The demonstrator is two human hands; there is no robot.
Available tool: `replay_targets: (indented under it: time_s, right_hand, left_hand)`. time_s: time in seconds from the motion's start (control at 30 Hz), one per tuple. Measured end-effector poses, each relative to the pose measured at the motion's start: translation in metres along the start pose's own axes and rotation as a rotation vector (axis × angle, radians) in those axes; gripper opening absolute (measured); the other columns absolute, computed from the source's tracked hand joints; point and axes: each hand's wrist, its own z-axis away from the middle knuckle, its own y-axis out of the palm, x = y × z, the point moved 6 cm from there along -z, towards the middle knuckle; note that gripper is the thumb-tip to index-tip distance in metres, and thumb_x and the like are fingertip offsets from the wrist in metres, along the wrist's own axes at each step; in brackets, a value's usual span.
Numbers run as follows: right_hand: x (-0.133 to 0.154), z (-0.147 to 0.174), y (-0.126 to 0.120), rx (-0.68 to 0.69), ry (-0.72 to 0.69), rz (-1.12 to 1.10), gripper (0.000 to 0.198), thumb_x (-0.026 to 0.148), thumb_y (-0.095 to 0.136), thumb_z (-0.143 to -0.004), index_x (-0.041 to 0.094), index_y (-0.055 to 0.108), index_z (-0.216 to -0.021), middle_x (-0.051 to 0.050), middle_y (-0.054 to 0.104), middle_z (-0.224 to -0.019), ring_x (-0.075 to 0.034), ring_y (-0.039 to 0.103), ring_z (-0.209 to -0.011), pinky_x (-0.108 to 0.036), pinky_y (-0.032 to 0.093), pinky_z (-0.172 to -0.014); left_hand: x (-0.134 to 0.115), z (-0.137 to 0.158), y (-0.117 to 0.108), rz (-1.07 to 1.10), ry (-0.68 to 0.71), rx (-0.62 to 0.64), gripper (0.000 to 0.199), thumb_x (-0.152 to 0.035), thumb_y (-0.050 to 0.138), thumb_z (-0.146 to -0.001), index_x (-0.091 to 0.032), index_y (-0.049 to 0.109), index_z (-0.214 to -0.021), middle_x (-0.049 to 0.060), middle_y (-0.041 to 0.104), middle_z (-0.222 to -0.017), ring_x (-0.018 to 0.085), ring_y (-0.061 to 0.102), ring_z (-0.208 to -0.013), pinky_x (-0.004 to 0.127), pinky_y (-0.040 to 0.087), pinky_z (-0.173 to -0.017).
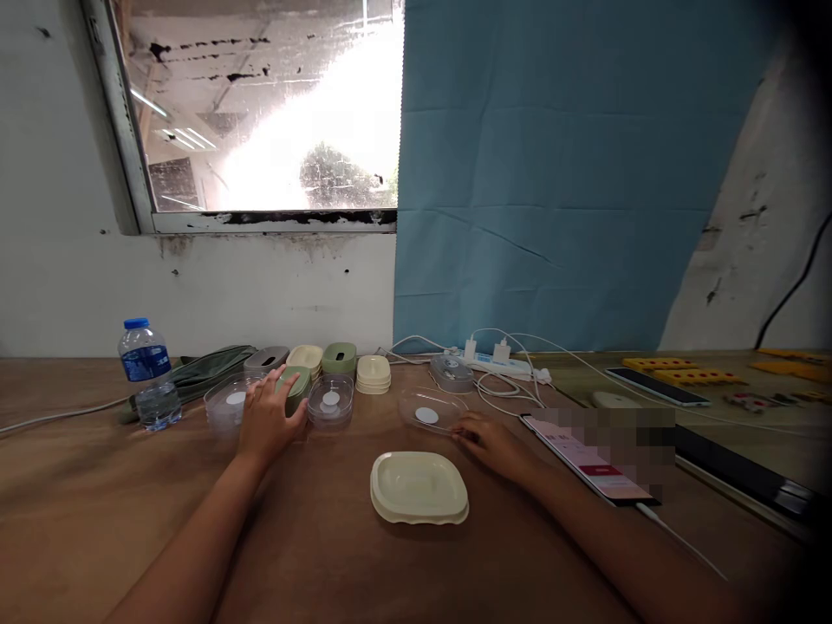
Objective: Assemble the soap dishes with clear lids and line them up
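Note:
My left hand [269, 416] reaches over the row of containers, fingers spread, by a stack of green lids [297, 383]. Whether it touches them I cannot tell. Left of it stand stacked clear plastic dishes [224, 403], and to its right more clear dishes [330, 403] with a white round label. My right hand [484, 440] has its curled fingers at the right edge of a single clear plastic dish [409, 407], which also has a white round label. Between my forearms lies a cream oval dish-like piece [419, 487] with a raised rim.
Cream [373, 373], green [339, 357] and grey [266, 357] pieces line the wall. A water bottle [149, 373] and a dark green bag [208, 371] stand left. Right are a power strip [513, 366] with cables, a tablet [578, 455], a phone [656, 386] and yellow parts [698, 377].

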Motion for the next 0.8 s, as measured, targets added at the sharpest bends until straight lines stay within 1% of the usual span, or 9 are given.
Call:
replay_targets:
  time_s: [0.13, 0.23, 0.33, 0.43, 0.5, 0.57, 0.67, 0.73, 0.8]
  right_hand:
    - [-0.017, -0.001, 0.003, -0.003, 0.068, 0.001, 0.019, 0.02, 0.047, -0.076, 0.018, 0.064, -0.086, -0.007, 0.063, -0.085, -0.019, 0.058, -0.074, -0.032, 0.047, -0.068]
    - [-0.019, 0.0, 0.004, -0.017, 0.093, 0.009, 0.019, 0.019, 0.048, -0.074, 0.017, 0.063, -0.085, -0.007, 0.062, -0.085, -0.02, 0.058, -0.075, -0.034, 0.047, -0.07]
    - [-0.013, 0.0, -0.001, -0.073, 0.081, 0.023, 0.027, 0.019, 0.049, -0.072, 0.018, 0.06, -0.096, -0.008, 0.058, -0.099, -0.021, 0.056, -0.089, -0.036, 0.045, -0.079]
    - [-0.002, 0.0, -0.01, -0.188, 0.043, 0.052, 0.039, 0.019, 0.05, -0.072, 0.021, 0.052, -0.111, -0.008, 0.051, -0.11, -0.023, 0.049, -0.103, -0.039, 0.04, -0.09]
    - [0.009, 0.0, -0.016, -0.256, -0.004, 0.065, 0.046, 0.018, 0.049, -0.073, 0.023, 0.045, -0.119, -0.008, 0.047, -0.116, -0.023, 0.044, -0.11, -0.04, 0.036, -0.094]
    - [0.027, 0.002, -0.019, -0.276, -0.089, 0.064, 0.053, 0.019, 0.049, -0.074, 0.025, 0.038, -0.125, -0.007, 0.041, -0.124, -0.023, 0.039, -0.115, -0.041, 0.033, -0.097]
    - [0.056, 0.007, -0.017, -0.184, -0.24, 0.023, 0.062, 0.026, 0.055, -0.072, 0.027, 0.032, -0.129, -0.008, 0.03, -0.134, -0.025, 0.031, -0.122, -0.042, 0.03, -0.099]
    - [0.07, 0.01, -0.014, -0.096, -0.277, -0.027, 0.071, 0.032, 0.06, -0.068, 0.026, 0.028, -0.131, -0.009, 0.023, -0.138, -0.027, 0.026, -0.124, -0.042, 0.028, -0.099]
    - [0.076, 0.012, -0.011, -0.021, -0.256, -0.075, 0.079, 0.037, 0.064, -0.064, 0.026, 0.026, -0.132, -0.009, 0.02, -0.14, -0.029, 0.025, -0.125, -0.044, 0.027, -0.099]
  left_hand:
    - [0.013, 0.005, 0.018, -0.035, 0.017, 0.11, 0.036, -0.036, 0.049, -0.074, -0.016, 0.06, -0.101, 0.012, 0.061, -0.105, 0.028, 0.05, -0.104, 0.044, 0.027, -0.094]
    - [0.013, 0.007, 0.021, 0.008, 0.015, 0.133, 0.031, -0.033, 0.046, -0.076, -0.017, 0.061, -0.099, 0.01, 0.066, -0.095, 0.025, 0.057, -0.092, 0.044, 0.028, -0.094]
    - [0.011, 0.004, 0.01, 0.057, 0.013, 0.091, 0.029, -0.031, 0.044, -0.079, -0.019, 0.06, -0.1, 0.008, 0.066, -0.095, 0.024, 0.058, -0.087, 0.045, 0.027, -0.092]
    - [0.001, -0.002, -0.009, 0.136, 0.024, -0.01, 0.03, -0.031, 0.044, -0.081, -0.02, 0.058, -0.105, 0.007, 0.065, -0.1, 0.024, 0.054, -0.096, 0.044, 0.024, -0.095]
    - [-0.011, -0.004, -0.018, 0.239, 0.042, -0.031, 0.029, -0.033, 0.046, -0.081, -0.022, 0.058, -0.105, 0.006, 0.064, -0.102, 0.023, 0.052, -0.102, 0.044, 0.021, -0.097]
    - [-0.031, -0.003, -0.02, 0.398, 0.111, 0.053, 0.028, -0.035, 0.048, -0.08, -0.024, 0.059, -0.104, 0.004, 0.064, -0.101, 0.022, 0.052, -0.102, 0.043, 0.024, -0.095]
    - [-0.072, 0.008, -0.016, 0.687, 0.308, 0.293, 0.029, -0.036, 0.053, -0.078, -0.025, 0.06, -0.103, 0.005, 0.065, -0.1, 0.02, 0.053, -0.099, 0.039, 0.031, -0.09]
    - [-0.095, 0.018, -0.014, 0.854, 0.41, 0.404, 0.03, -0.035, 0.056, -0.076, -0.024, 0.061, -0.103, 0.006, 0.065, -0.099, 0.02, 0.054, -0.099, 0.037, 0.034, -0.089]
    - [-0.109, 0.025, -0.013, 0.967, 0.453, 0.463, 0.032, -0.035, 0.058, -0.075, -0.023, 0.06, -0.105, 0.006, 0.066, -0.098, 0.019, 0.054, -0.099, 0.035, 0.035, -0.089]
